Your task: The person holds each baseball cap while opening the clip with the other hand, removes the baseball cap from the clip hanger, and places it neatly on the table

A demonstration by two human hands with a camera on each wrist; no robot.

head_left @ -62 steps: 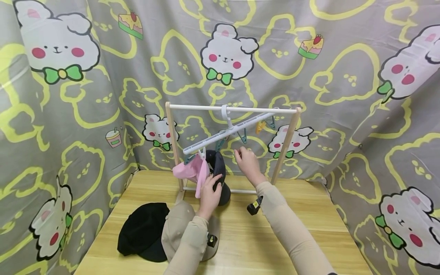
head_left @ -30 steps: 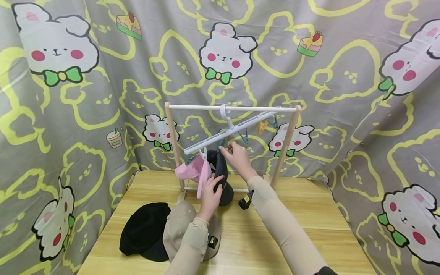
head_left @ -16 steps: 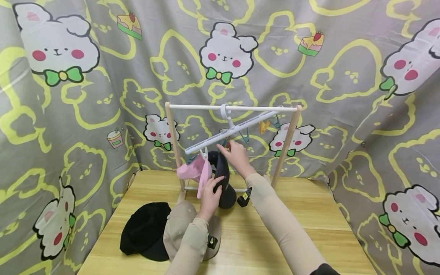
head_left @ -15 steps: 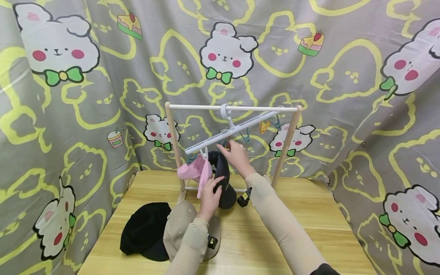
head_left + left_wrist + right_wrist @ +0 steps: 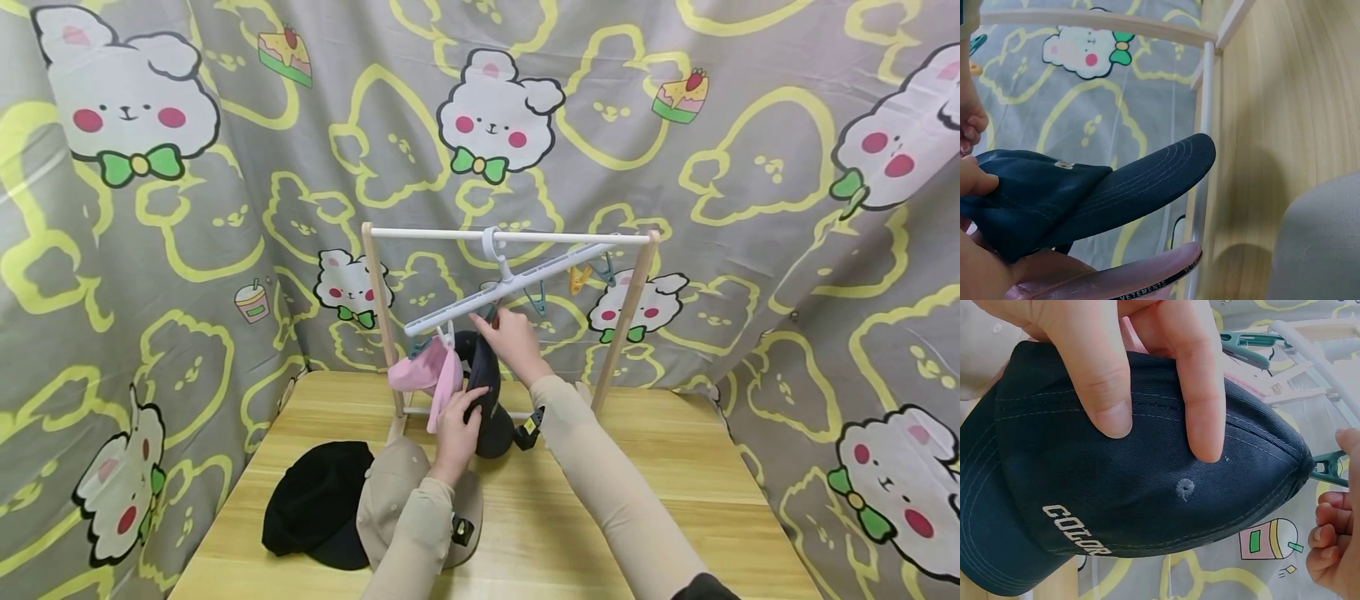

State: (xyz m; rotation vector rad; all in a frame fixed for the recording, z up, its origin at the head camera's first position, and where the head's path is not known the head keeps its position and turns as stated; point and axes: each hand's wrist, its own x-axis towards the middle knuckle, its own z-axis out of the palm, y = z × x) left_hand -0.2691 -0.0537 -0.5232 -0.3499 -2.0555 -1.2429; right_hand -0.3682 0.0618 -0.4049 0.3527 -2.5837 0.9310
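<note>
My left hand (image 5: 457,429) grips a dark navy cap (image 5: 1147,494) by its side, thumb and fingers pressed on the crown in the right wrist view. The cap's brim points down, and white lettering shows near it. Up at the crown's tip, a green clip (image 5: 1329,467) bites the gathered cloth. My right hand (image 5: 513,342) has thumb and curled fingers around that clip. A pale blue hanger (image 5: 525,273) slopes down to the left above both hands. From its low end hangs a pink cap (image 5: 420,371), close beside the navy one.
A wood-and-white rack (image 5: 435,235) holds the hanger. More green clips (image 5: 540,298) and a yellow clip (image 5: 577,281) hang on the hanger's right half. On the table (image 5: 660,500), a black cap (image 5: 315,500) and a beige cap (image 5: 390,487) lie front left. A patterned curtain (image 5: 615,167) surrounds it.
My right hand has come left from beside the hanger to the clip at the navy cap's tip. The left hand has stayed on the cap, which has shifted slightly right.
</note>
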